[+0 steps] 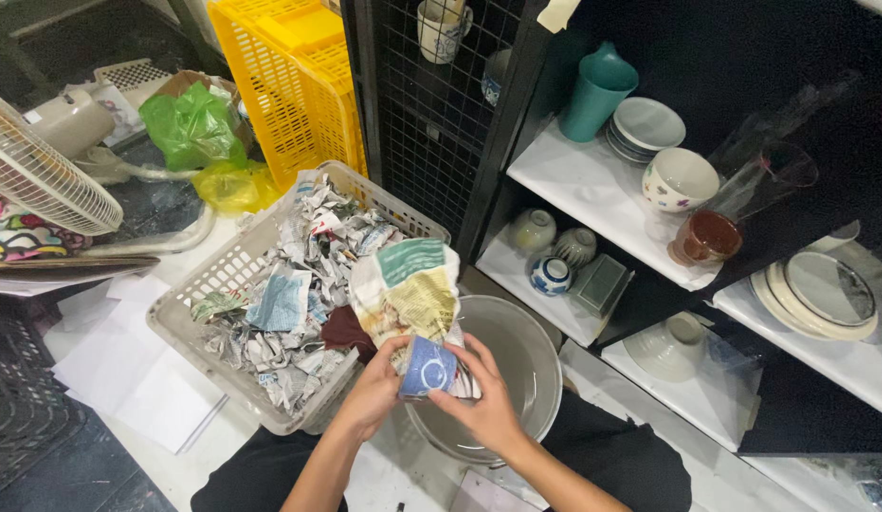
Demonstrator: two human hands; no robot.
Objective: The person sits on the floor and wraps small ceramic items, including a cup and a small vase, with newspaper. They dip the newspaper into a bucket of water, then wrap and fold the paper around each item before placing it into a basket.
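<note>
Together, two hands grip one small blue cup (pixel 427 367) over a grey metal basin (pixel 526 365): the left hand (pixel 372 389) clamps its left side, the right hand (pixel 485 406) pinches it from below-right. One crumpled sheet of newspaper (pixel 409 289) (green and yellow print) rises behind it. The cup lies tilted, but its mouth is hidden. One white basket (pixel 180 327) of paper scraps sits beside.

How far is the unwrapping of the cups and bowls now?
Looks done: several bowls and plates stand on the white shelves. In hand: the left hand and right hand hold a blue cup half inside newspaper. Left: the basket holds crumpled paper; whether wrapped pieces remain cannot be told.
</note>
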